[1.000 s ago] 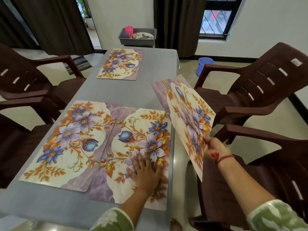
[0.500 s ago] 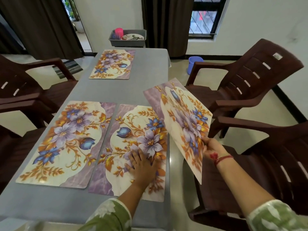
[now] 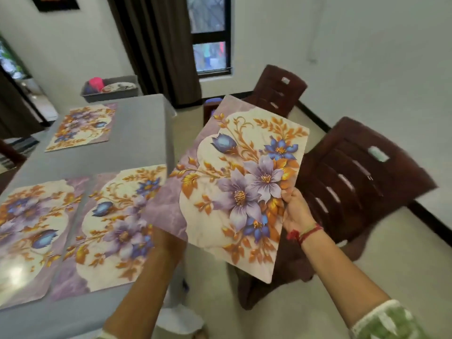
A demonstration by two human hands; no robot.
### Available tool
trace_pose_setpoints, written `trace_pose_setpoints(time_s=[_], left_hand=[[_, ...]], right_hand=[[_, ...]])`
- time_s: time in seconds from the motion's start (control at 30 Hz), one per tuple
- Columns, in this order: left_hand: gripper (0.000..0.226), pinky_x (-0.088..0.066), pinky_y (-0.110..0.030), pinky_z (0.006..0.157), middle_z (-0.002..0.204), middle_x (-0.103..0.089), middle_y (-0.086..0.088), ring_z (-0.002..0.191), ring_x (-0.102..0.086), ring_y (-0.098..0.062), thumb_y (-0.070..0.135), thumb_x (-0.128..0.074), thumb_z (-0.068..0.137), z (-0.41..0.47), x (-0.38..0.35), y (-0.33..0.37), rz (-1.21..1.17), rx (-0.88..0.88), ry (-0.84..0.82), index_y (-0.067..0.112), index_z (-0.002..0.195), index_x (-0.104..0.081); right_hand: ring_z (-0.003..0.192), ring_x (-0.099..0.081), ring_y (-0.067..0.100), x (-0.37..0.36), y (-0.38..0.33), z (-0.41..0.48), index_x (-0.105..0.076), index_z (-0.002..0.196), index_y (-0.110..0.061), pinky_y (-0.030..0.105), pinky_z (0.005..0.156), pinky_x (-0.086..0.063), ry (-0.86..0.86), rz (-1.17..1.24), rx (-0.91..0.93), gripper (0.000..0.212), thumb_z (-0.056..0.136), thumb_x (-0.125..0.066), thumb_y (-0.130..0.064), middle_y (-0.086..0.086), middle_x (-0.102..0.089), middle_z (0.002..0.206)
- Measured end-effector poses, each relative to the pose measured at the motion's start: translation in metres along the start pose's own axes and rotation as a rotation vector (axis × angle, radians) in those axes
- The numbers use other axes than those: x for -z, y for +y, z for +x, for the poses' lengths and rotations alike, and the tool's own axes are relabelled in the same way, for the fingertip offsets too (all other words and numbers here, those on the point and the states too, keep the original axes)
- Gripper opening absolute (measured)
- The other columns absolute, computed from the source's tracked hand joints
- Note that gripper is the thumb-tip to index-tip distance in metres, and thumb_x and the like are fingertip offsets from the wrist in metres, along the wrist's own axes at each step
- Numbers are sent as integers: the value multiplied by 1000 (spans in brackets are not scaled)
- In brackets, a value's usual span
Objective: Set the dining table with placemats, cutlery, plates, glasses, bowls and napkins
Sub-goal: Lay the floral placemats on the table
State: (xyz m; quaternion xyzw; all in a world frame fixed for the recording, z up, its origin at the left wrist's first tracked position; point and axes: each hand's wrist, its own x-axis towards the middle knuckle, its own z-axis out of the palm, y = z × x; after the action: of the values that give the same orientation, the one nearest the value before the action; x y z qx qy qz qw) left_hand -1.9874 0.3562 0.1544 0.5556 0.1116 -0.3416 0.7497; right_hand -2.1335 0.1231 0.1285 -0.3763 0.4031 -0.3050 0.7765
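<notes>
I hold a floral placemat (image 3: pixel 239 187) in the air, just right of the grey-clothed table (image 3: pixel 137 133) and tilted up toward me. My right hand (image 3: pixel 296 211) grips its right edge, thumb on the printed face. My left hand (image 3: pixel 167 242) is at the mat's lower left corner, with its fingers hidden behind the mat. Two matching placemats lie side by side on the near part of the table, one on the right (image 3: pixel 115 223) and one on the left (image 3: pixel 31 216). A third placemat (image 3: pixel 80 126) lies at the far left.
A grey tub (image 3: pixel 110 94) with a pink cup and a plate stands beyond the table's far end. Two dark brown plastic chairs, a near chair (image 3: pixel 354 182) and a far chair (image 3: pixel 278 91), stand along the table's right side. Bare floor lies between them and the wall.
My left hand has lifted off the near right placemat and gone to the held mat's corner. The held mat has turned from edge-on to face me, and my view has swung right.
</notes>
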Motion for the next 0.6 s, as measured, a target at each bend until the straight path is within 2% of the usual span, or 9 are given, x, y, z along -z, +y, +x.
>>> trace_pose_setpoints(time_s=[0.07,0.1,0.17,0.2,0.27,0.33,0.37,0.47,0.6], left_hand=[[83,-55,-36,88,116,-67,-8,102,-66,-26,78,-50,63,-23,-33,-31,-172,-96,-180,23,125,-57],[94,-50,-42,96,123,-66,-2,109,-64,-25,85,-44,58,-42,-55,-46,-173,-113,-268,29,133,-52],[96,-43,-46,103,133,-60,1,118,-59,-26,90,-33,64,-73,-95,-72,-127,-125,-434,33,140,-45],[94,-41,-46,105,136,-57,0,122,-57,-26,88,-35,68,-84,-111,-80,-103,-155,-502,31,142,-44],[88,-39,-51,107,140,-54,-4,126,-53,-28,74,-59,72,-105,-149,-96,13,-192,-586,24,142,-44],[86,-42,-56,102,137,-55,-11,124,-55,-31,46,-82,67,-116,-184,-112,67,-182,-623,16,139,-47],[77,-45,-55,99,136,-56,-13,122,-56,-31,33,-82,72,-119,-201,-117,79,-181,-623,14,138,-48],[44,-49,-51,96,131,-60,-12,117,-60,-29,7,-56,93,-115,-258,-141,143,-205,-630,10,137,-48],[43,-54,-45,89,129,-62,-11,113,-62,-27,2,-50,95,-99,-332,-147,175,-265,-634,10,137,-48]], right_hand=[[60,-57,16,44,-18,-16,-54,96,-10,26,55,-52,55,15,51,18,98,-37,-8,4,-60,70],[64,-53,18,69,-26,-23,-53,101,-11,28,57,-51,100,22,79,16,97,-37,-8,5,-57,73],[65,-54,19,117,-46,-37,-52,103,-14,29,57,-50,195,58,122,19,95,-37,-4,7,-57,77],[67,-56,21,137,-53,-39,-53,105,-12,29,57,-51,218,85,139,21,94,-38,-2,10,-58,80],[75,-55,25,176,-73,-49,-53,106,-7,31,60,-52,247,113,179,22,87,-42,-3,16,-53,89],[78,-57,27,213,-92,-51,-56,94,-7,35,64,-53,263,124,210,17,88,-41,-2,17,-55,91],[79,-60,28,226,-100,-50,-60,95,-8,37,67,-55,252,130,222,22,92,-39,-1,16,-60,93],[88,-68,26,268,-130,-40,-60,115,-14,40,73,-57,203,207,247,32,97,-36,-2,10,-69,101],[66,-71,14,321,-167,-4,-53,123,-14,28,55,-58,138,276,75,27,100,-39,-11,3,-74,80]])
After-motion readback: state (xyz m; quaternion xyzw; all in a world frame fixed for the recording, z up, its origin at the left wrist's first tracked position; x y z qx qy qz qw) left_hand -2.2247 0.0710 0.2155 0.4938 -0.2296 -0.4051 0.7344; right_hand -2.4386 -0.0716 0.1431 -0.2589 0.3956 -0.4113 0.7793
